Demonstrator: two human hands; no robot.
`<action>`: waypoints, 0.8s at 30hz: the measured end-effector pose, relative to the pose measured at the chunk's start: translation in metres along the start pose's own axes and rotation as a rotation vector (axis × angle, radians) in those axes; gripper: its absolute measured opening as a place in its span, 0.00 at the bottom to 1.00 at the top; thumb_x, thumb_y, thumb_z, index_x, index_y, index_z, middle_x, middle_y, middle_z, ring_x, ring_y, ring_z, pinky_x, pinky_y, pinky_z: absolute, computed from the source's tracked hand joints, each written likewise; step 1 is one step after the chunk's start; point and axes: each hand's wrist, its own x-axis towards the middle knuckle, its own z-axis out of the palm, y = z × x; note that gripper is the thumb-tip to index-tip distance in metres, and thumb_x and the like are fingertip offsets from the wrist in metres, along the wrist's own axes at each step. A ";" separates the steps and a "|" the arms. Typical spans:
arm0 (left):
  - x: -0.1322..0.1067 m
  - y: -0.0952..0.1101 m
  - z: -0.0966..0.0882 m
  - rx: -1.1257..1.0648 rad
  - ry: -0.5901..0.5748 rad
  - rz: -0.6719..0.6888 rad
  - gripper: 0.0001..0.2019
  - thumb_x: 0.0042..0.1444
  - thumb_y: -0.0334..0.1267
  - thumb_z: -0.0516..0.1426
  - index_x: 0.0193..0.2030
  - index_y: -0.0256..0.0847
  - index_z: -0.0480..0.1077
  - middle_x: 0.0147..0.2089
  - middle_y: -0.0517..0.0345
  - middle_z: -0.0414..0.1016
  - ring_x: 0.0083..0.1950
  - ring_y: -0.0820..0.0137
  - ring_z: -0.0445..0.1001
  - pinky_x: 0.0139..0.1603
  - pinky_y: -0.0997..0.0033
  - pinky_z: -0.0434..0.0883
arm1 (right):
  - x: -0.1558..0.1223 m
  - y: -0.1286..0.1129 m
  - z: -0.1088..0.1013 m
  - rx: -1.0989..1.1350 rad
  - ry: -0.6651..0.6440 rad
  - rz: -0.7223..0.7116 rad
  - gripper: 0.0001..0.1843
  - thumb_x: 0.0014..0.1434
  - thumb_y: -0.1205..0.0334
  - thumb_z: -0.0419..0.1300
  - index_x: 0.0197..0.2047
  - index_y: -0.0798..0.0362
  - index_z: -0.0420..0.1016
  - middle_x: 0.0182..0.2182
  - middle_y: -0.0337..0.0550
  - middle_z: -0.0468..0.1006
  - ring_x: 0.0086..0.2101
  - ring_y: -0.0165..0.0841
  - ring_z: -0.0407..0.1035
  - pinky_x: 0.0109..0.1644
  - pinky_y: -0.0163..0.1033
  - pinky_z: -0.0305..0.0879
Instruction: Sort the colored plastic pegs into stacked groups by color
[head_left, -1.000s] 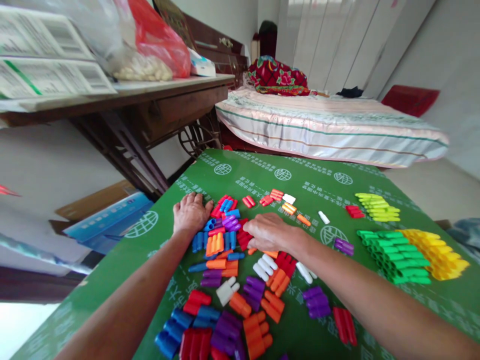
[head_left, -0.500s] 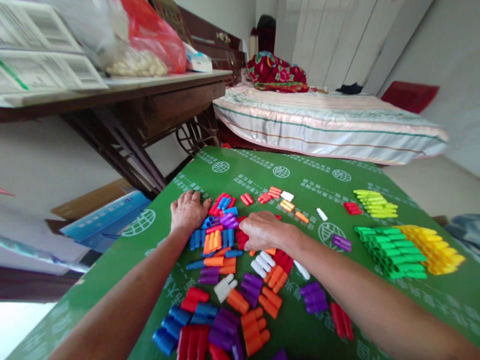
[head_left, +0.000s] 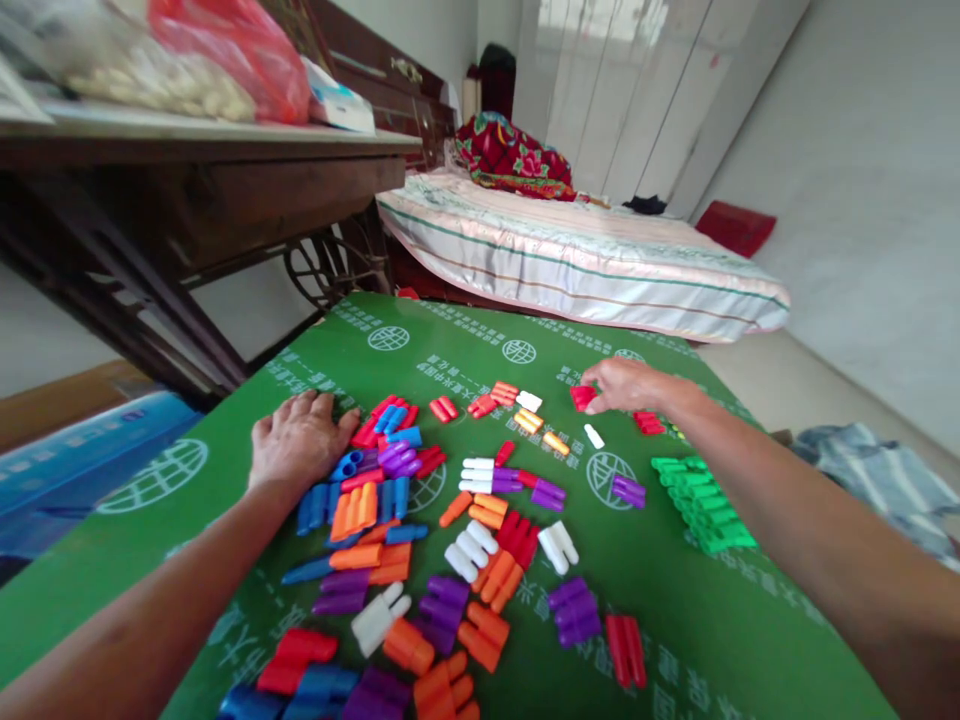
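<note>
near edge of the surface (head_left: 787,640): orange piece (head_left: 444,692) and purple piece (head_left: 377,692) lie close to it; an arm's bump might push one off. toward right edge: right forearm (head_left: 810,525) hides part of the green stack (head_left: 705,505); clearance cannot be told, but a low sweep could topple the rows. left hand (head_left: 300,440) open, palm down near left edge, beside blue pieces (head_left: 319,507); sliding inward would probably scatter them. farther, toward far right corner: right hand (head_left: 622,385) pinches red piece (head_left: 582,398); lifted or resting, cannot tell. fingertip grip looks slight; a twist could drop it onto its neighbours.
</note>
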 end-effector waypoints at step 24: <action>0.006 -0.003 0.000 0.070 -0.026 -0.009 0.33 0.58 0.55 0.37 0.59 0.34 0.60 0.66 0.41 0.58 0.66 0.51 0.54 0.61 0.47 0.56 | 0.008 0.090 0.034 0.340 -0.148 0.285 0.30 0.51 0.50 0.64 0.55 0.54 0.70 0.18 0.35 0.71 0.19 0.28 0.63 0.25 0.32 0.60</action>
